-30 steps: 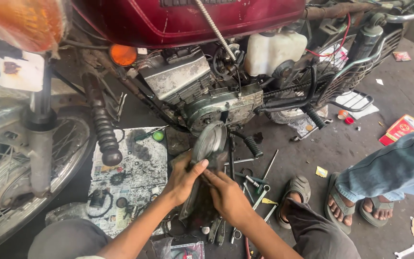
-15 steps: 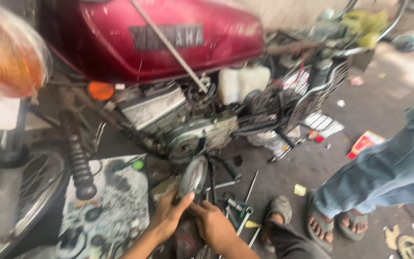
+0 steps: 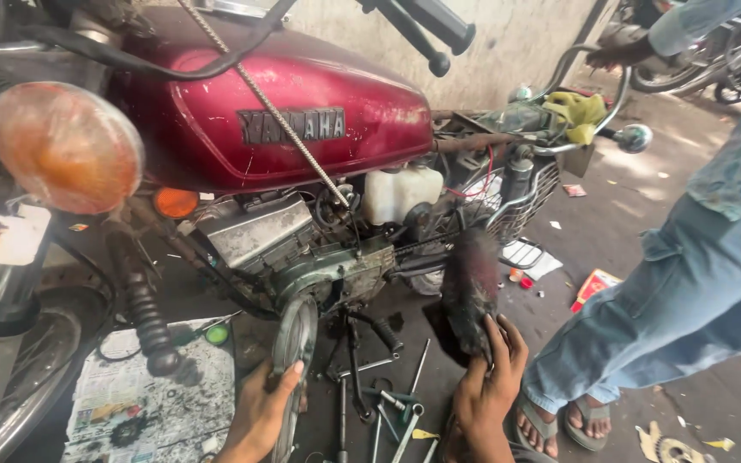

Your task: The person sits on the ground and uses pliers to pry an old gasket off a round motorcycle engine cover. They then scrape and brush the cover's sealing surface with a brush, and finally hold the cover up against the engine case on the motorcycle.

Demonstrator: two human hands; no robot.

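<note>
Comparing head view with a second earlier: both hands had left the shared grip. Our left hand (image 3: 261, 411) now closed on the engine cover (image 3: 293, 339), low centre; right hand (image 3: 486, 386) gripped a dark rag (image 3: 470, 291), blurred, raised — we judged wiping came next. Red flat packet (image 3: 592, 287) lay right of centre; spread newspaper (image 3: 147, 403) lower left.

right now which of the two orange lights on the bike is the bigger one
The round orange turn signal at the upper left, close to the camera, looks bigger. The other, a small orange reflector, sits lower, under the red fuel tank.
</note>
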